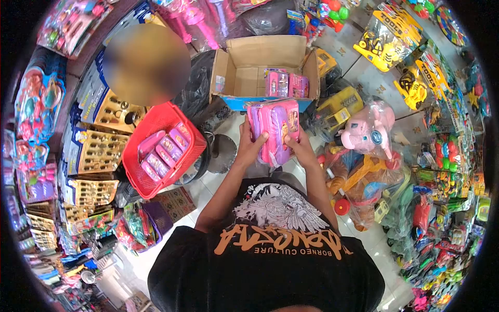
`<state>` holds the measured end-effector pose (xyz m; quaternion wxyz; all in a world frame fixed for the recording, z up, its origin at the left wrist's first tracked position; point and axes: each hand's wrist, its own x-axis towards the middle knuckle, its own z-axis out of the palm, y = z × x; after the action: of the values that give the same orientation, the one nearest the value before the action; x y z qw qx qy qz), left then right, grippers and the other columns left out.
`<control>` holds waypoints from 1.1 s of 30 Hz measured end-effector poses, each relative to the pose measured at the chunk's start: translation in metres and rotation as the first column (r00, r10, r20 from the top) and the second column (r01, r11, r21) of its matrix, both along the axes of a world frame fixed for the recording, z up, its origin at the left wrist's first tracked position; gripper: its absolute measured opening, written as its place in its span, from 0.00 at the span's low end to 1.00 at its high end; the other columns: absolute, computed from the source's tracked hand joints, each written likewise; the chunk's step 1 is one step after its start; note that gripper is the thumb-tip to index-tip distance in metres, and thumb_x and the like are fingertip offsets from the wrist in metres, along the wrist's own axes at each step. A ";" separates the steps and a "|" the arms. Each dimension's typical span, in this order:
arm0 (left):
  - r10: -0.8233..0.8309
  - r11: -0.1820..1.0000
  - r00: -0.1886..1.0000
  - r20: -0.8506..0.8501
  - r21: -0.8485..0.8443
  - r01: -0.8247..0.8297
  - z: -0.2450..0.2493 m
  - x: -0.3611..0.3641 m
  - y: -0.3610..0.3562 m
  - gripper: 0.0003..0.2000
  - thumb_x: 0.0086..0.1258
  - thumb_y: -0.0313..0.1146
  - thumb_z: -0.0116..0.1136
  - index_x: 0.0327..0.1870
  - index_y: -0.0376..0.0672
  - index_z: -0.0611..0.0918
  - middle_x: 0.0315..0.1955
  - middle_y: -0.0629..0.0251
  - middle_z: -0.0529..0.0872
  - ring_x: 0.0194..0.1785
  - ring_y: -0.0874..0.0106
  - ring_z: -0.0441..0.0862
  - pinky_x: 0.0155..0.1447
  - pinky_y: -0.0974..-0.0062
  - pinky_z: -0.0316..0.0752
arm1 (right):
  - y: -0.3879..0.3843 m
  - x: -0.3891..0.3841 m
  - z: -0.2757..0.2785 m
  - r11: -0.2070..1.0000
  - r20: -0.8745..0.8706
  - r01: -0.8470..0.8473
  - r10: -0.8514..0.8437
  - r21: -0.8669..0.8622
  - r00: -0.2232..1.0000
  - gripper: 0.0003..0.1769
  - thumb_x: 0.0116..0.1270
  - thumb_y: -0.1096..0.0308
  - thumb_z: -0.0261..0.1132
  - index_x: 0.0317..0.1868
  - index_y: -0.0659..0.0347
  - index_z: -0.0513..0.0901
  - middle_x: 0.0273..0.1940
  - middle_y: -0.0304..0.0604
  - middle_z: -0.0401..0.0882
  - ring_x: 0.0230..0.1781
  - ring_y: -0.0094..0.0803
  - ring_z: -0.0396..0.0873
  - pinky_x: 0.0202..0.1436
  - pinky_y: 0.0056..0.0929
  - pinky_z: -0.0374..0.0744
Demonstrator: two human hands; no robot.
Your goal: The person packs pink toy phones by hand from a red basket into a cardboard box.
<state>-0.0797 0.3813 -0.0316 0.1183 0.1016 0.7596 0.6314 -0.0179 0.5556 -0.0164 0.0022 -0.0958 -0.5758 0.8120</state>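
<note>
A stack of pink and purple packs (274,125) in clear plastic wrap is held upright in front of my chest. My left hand (252,143) grips its left side, thumb on the near face. Around the right side close the fingers of my right hand (302,148), its thumb also pressed on the front. Just beyond the stack stands an open cardboard box (267,51) with its flaps up. Similar pink packs (287,83) lie in its right part. To the left, a red plastic basket (193,136) holds several purple and pink packs (164,152).
Bagged toys, among them a pink animal-shaped one (368,132), crowd the right side. A yellow toy vehicle (340,108) lies near the box. Carded kitchen sets (104,151) line the left. A purple crate (156,223) stands below the basket. A blurred patch covers the upper left.
</note>
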 end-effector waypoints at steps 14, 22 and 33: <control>-0.093 0.962 0.973 0.213 0.271 0.032 -0.001 -0.072 0.035 0.35 0.68 0.44 0.55 0.69 0.34 0.55 0.62 0.53 0.67 0.64 0.67 0.65 0.67 0.71 0.59 | 0.023 -0.079 0.007 0.995 -0.005 0.045 -0.045 0.093 0.999 0.26 0.68 0.58 0.61 0.59 0.64 0.68 0.50 0.40 0.75 0.50 0.24 0.71 0.55 0.26 0.71; 0.016 0.925 0.950 0.313 0.357 -0.133 -0.029 -0.199 0.032 0.28 0.71 0.50 0.46 0.63 0.34 0.67 0.55 0.56 0.74 0.57 0.70 0.71 0.62 0.73 0.64 | 0.027 -0.218 0.012 0.969 0.055 -0.107 0.097 0.223 0.994 0.32 0.64 0.51 0.64 0.59 0.67 0.69 0.51 0.45 0.76 0.51 0.28 0.73 0.56 0.27 0.71; -0.051 0.974 0.804 0.593 0.207 -0.091 -0.118 -0.318 0.012 0.33 0.71 0.56 0.42 0.64 0.34 0.66 0.59 0.57 0.72 0.60 0.68 0.69 0.65 0.72 0.60 | 0.013 -0.332 -0.088 0.978 0.343 -0.197 0.161 0.074 0.925 0.38 0.61 0.49 0.65 0.64 0.63 0.65 0.57 0.48 0.73 0.57 0.35 0.72 0.59 0.32 0.70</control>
<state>-0.3975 0.3929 -0.1493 0.3311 -0.0965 0.6089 0.7143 -0.3495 0.5691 -0.1049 -0.1648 -0.1793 -0.6168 0.7485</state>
